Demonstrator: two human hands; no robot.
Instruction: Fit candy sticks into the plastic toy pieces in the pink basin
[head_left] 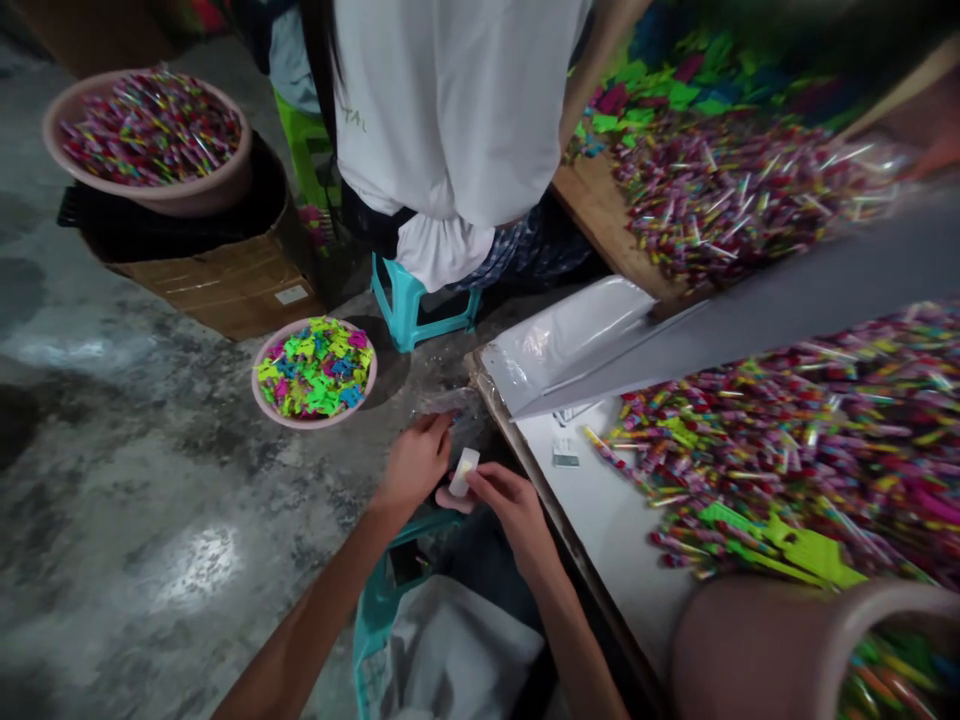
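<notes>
In my right hand (pixel 514 505), the thumb and fingers pinch a small white rectangular piece (pixel 465 472) with a pale yellow patch on it. My left hand (pixel 418 458) is just left of it and a little farther off, its fingers drawn together. What the left fingers hold, if anything, I cannot make out. Thin clear plastic (pixel 446 400) shows beyond the left fingertips; whether they touch it I cannot tell. Both hands are over my lap, beside the edge of the white table (pixel 611 530).
Wrapped candy-like sticks (pixel 787 400) pile on the table, with a pink tub (pixel 750 650) in front. A grey-white panel (pixel 720 310) crosses it. On the floor stand a basin (pixel 259 395) of bright pieces and a carton (pixel 225 285). A person (pixel 457 110) sits ahead.
</notes>
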